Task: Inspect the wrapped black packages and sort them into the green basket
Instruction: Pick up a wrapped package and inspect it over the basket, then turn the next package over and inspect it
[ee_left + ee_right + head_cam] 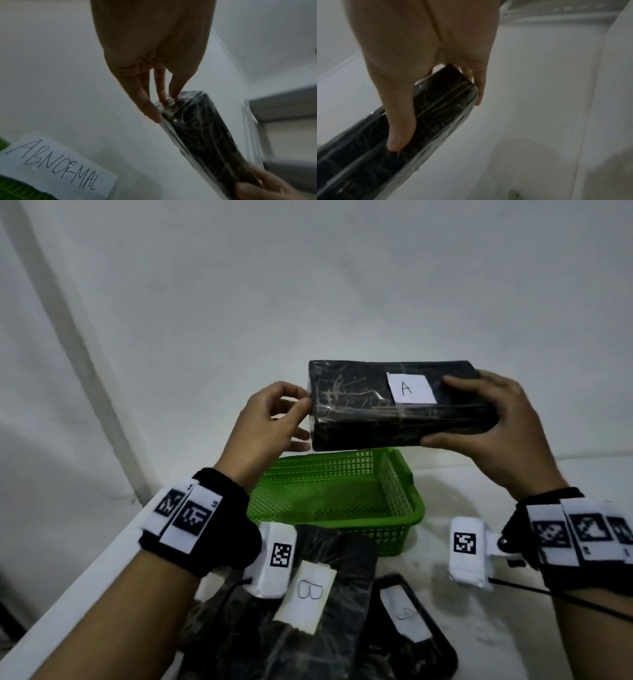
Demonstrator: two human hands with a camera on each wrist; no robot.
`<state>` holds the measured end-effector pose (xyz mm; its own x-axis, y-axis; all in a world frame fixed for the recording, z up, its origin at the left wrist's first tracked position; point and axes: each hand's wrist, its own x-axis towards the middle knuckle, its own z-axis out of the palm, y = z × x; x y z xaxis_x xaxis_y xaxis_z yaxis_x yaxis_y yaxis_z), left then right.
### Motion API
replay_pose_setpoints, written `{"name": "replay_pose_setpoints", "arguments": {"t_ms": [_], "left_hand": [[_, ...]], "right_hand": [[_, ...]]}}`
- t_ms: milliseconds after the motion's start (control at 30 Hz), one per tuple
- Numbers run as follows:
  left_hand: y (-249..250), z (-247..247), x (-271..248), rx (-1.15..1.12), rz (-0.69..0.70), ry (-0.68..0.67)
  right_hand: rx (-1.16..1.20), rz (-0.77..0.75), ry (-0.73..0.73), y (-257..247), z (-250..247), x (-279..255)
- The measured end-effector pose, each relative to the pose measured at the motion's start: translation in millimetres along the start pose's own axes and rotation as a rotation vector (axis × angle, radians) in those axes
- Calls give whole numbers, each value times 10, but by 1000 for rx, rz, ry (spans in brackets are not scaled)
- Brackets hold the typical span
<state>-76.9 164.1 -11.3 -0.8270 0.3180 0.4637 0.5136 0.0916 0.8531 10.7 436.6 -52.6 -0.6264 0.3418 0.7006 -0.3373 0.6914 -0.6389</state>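
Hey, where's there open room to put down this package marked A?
The floor of the green basket is bare, just below package A. The table right of the basket is also bare. In front of the basket is crowded: package B and another labelled package lie there.

Black package (359, 419), white label (409, 388); green basket (404, 501).

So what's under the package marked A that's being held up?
The green basket sits below package A, no package showing on its visible floor. Its far edge is hidden behind the package, which the right hand grips and the left hand touches.
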Motion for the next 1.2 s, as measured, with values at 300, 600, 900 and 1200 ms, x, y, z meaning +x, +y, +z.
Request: {"name": "replay_pose_setpoints", "arguments": {"t_ms": [300, 600, 900, 1200], "left_hand": [[141, 996, 382, 482, 175, -117], [116, 2049, 762, 1061, -111, -972], [-77, 2427, 925, 1050, -126, -1003], [-81, 2261, 1029, 707, -163, -790]], "right_hand": [[-231, 201, 62, 658, -624, 133], [-351, 407, -258, 1558, -441, 344], [-454, 535, -429, 2015, -139, 439], [-644, 466, -502, 1521, -215, 585]]}}
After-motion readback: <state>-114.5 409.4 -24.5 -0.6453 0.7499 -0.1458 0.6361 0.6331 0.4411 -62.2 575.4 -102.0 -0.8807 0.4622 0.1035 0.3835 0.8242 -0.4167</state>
